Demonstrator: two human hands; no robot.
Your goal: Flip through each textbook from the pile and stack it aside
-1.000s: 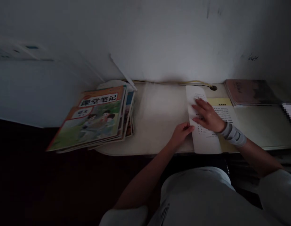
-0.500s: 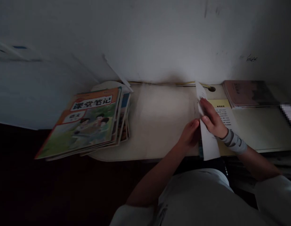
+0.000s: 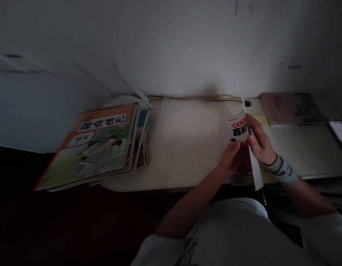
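A thin paper book point(image 3: 236, 123) with a white cover and red and black printed characters is between my hands. Its white sheet point(image 3: 256, 171) stands nearly edge-on to me. My right hand point(image 3: 259, 144), with a grey band on the wrist, is closed on the sheet from the right, thumb toward me. On the left side, my left hand point(image 3: 232, 157) is closed on the lower part of the book, its fingers mostly in shadow. A yellow printed page point(image 3: 263, 120) shows partly behind my right hand.
A stack of colourful workbooks point(image 3: 96, 142) lies at the desk's left end, overhanging its front edge. Dull pink books point(image 3: 290, 109) lie at the back right, near a blurred-out phone-like object point(image 3: 339, 133). A yellow cable point(image 3: 221, 96) runs along the wall toward a hole point(image 3: 247, 103) in the desk point(image 3: 184, 147).
The white sheet has turned more edge-on, and the printed cover has come into view on its left. Both hands have shifted slightly right, and less of the yellow page shows.
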